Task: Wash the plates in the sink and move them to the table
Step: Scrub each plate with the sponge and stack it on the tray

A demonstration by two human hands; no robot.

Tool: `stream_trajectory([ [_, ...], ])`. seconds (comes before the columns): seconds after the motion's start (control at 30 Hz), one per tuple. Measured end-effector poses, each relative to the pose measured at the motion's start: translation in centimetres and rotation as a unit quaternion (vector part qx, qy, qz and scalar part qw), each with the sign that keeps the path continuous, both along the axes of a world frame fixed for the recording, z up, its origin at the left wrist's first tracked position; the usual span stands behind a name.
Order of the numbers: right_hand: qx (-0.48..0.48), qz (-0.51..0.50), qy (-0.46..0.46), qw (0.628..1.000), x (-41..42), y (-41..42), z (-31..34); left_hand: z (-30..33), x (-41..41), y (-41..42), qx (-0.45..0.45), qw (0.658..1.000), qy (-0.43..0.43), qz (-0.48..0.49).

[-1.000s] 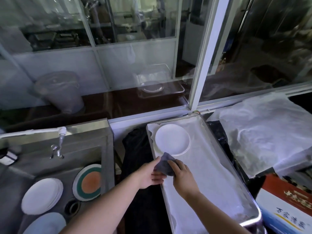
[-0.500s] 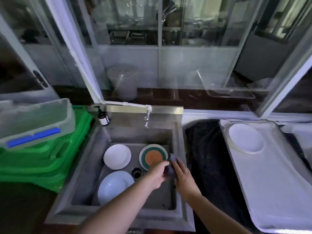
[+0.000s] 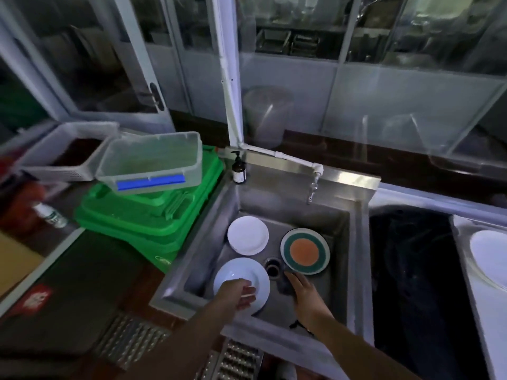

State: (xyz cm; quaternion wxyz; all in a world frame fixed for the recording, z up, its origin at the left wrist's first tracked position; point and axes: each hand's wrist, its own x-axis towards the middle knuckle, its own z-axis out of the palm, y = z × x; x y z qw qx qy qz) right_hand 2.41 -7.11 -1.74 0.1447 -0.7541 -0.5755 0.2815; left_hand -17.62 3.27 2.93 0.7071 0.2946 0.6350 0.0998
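Here the left hand (image 3: 238, 295) reaches into the sink (image 3: 354, 242) and takes the near rim of the pale blue plate (image 3: 241, 275), fingers curled over its edge, left of the drain (image 3: 272, 267). The right hand (image 3: 303, 293) lies flat with fingers straight, near the drain. Behind the drain sit a white plate stack (image 3: 247, 235) and a green-and-orange plate (image 3: 304, 251).
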Motion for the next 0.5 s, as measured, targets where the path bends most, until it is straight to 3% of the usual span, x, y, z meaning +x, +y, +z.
stream_trajectory([
  [0.23, -0.014, -0.026, 0.029, 0.999, 2.1, 3.7, -2.1, -1.5, 0.8, 3.6, -0.03, 1.0, 0.004, 0.006],
  [0.5, -0.026, -0.064, 0.061, 0.996, 4.3, 7.4, -5.7, -3.9, 3.6, 9.1, -0.005, 0.997, 0.058, -0.054],
])
